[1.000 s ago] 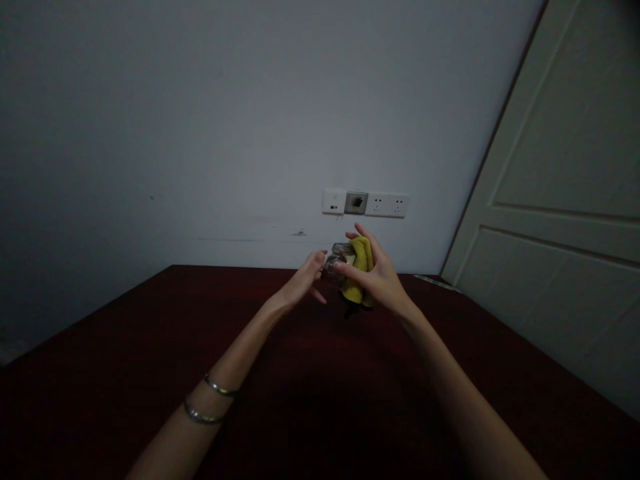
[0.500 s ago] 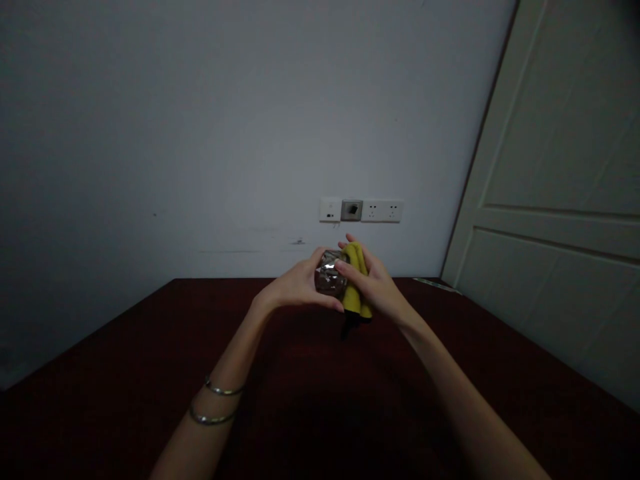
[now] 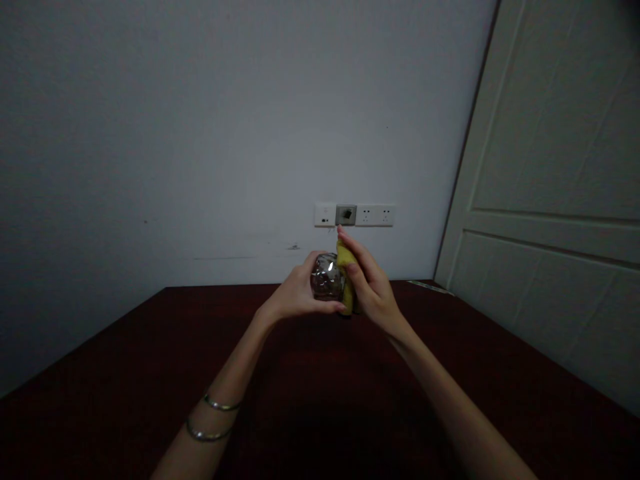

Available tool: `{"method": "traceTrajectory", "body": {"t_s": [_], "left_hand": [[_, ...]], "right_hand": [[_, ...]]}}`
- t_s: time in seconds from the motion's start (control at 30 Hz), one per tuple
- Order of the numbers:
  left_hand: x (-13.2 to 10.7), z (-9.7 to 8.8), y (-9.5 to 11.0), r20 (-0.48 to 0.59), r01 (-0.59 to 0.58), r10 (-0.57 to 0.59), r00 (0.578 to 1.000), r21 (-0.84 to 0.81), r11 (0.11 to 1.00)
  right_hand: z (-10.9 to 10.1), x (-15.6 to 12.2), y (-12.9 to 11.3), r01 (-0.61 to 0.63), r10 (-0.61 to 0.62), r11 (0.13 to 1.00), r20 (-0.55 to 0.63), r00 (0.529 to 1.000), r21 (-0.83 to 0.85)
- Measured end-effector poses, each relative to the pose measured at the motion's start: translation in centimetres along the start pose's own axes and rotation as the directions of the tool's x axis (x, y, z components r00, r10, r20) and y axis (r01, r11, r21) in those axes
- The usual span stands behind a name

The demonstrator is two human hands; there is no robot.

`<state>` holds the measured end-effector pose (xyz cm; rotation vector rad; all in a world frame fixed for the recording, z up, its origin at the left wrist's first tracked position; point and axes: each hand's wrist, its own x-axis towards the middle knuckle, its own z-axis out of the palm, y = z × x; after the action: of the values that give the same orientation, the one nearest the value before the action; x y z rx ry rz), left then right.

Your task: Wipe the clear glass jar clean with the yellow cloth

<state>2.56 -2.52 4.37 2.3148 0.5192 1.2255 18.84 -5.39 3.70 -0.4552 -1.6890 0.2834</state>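
Observation:
My left hand (image 3: 295, 297) is curled around a small shiny glass object (image 3: 327, 277), held up above the dark red table (image 3: 125, 373). My right hand (image 3: 373, 290) presses a folded yellow cloth (image 3: 346, 270) against the right side of that glass, fingers closed over the cloth. Both hands meet in the middle of the view, well above the tabletop. Two metal bangles (image 3: 213, 420) ring my left wrist.
A grey-white wall (image 3: 200, 133) stands behind the table, with a row of wall sockets (image 3: 354, 215) just above my hands. A pale panelled door (image 3: 550, 200) fills the right side. A thin light strip (image 3: 430, 287) lies at the table's far right corner.
My left hand has closed around the glass object, which it only touched with fingertips before. The cloth has bunched up tighter against the glass, with less of it hanging below.

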Motion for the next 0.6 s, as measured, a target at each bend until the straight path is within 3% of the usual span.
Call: {"method": "traceTrajectory", "body": {"t_s": [0.2, 0.33, 0.5, 0.6], "left_hand": [[-0.5, 0.7, -0.3, -0.055, 0.034, -0.040, 0.998, -0.108, 0.994], [-0.6, 0.8, -0.7, -0.062, 0.057, -0.065, 0.996, -0.126, 0.990], [-0.6, 0.8, -0.5, -0.059, 0.041, -0.049, 0.997, -0.120, 0.992], [-0.7, 0.6, -0.1, -0.038, 0.022, -0.027, 0.999, -0.144, 0.989]], "right_hand": [[0.6, 0.2, 0.7, -0.098, 0.122, 0.982, -0.149, 0.981, 0.159], [0.3, 0.4, 0.4, -0.161, 0.187, 0.970, -0.136, 0.973, 0.184], [-0.2, 0.4, -0.5, -0.057, 0.058, 0.998, -0.027, 0.998, 0.037], [-0.3, 0.7, -0.1, -0.109, 0.116, 0.989, -0.076, 0.990, 0.100]]}}
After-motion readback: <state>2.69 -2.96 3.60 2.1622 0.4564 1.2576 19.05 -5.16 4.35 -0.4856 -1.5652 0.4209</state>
